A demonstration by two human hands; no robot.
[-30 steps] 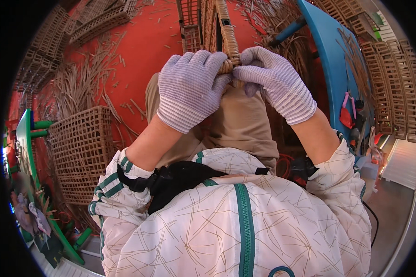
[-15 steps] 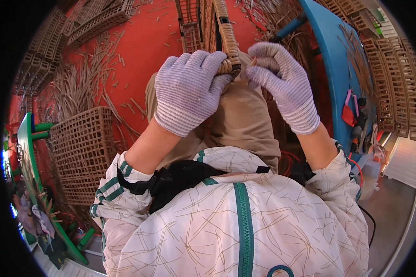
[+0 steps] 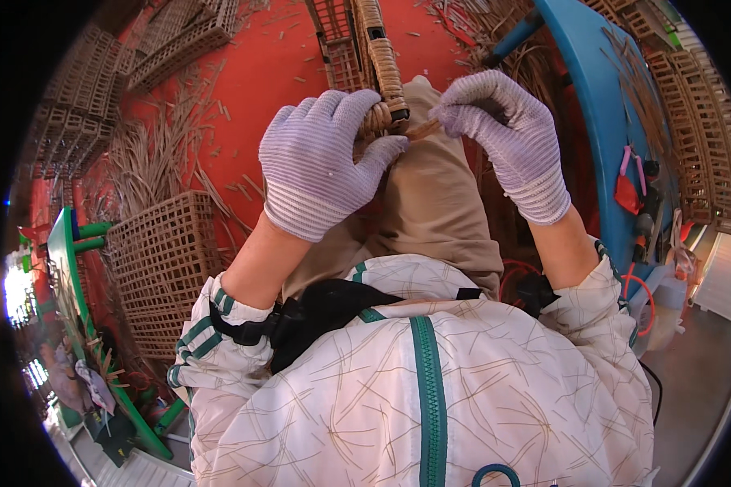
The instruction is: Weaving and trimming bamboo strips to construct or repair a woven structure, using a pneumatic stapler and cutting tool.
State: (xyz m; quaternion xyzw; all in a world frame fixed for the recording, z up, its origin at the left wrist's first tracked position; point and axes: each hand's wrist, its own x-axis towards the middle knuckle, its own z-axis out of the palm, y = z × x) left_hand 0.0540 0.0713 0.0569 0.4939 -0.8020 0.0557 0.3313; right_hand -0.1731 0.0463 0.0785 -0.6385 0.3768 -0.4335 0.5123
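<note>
A woven basket frame (image 3: 388,73), its edge wrapped with tan strip, stands in front of me and its near corner reaches over my lap. My left hand (image 3: 317,162), in a pale striped knit glove, is closed round that corner, fingers over the top and thumb underneath. From the corner a short flat tan strip (image 3: 424,130) runs to the right. My right hand (image 3: 508,146), gloved alike, pinches the strip's other end between thumb and forefinger. The hand stays a little apart from the frame.
Loose dry strips (image 3: 150,150) lie on the red floor (image 3: 260,61). A lattice panel (image 3: 158,276) leans at left near a green stand (image 3: 77,280). Openwork baskets (image 3: 73,105) are stacked far left, more baskets (image 3: 698,134) at right. A blue table (image 3: 581,73) holds a pink-handled red tool (image 3: 628,191).
My right hand has drawn slightly right of the corner, and the pinched strip now shows between them. The frame and left hand have shifted a little left in the view.
</note>
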